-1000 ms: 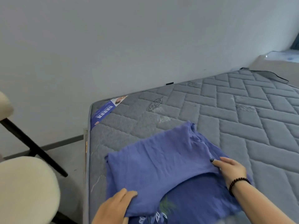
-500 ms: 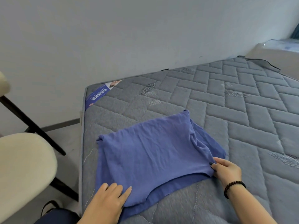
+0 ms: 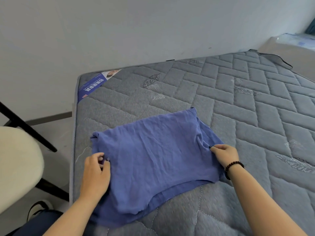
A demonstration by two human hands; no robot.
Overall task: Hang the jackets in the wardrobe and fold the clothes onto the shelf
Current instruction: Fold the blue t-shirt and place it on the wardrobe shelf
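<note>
Item: blue garment (image 3: 153,160), thin crinkled fabric, folded into a rough rectangle of at least two layers; a lower layer shows as a darker strip along the near edge. It lies flat on the near left part of a mattress. The long axis runs from the near left to the far right, skewed to the mattress edge; the far right corner points toward the far side of the bed, and the far left corner is bunched into a small fold. No print or writing is visible on the upturned face.

Left hand (image 3: 95,172): at the garment's left edge, fingers curled, thumb and fingertips pinching a small bit of the cloth.

Right hand (image 3: 225,155): at the garment's right edge, fingers bent, pinching a gather of fabric; dark nail polish. A bracelet (image 3: 233,167) of dark beads circles the wrist.

Support: grey quilted mattress (image 3: 238,108) with diagonal brick-pattern stitching and embroidered leaf motifs. At its far left corner, a blue and white label (image 3: 92,86) carries white characters, too small to read, and a small picture.

Surroundings: pale wall (image 3: 119,31) behind the mattress. To the left, a cream cushioned chair (image 3: 17,164) on a black frame. At the far right, a plastic-wrapped object (image 3: 289,46), kind not discernible.
</note>
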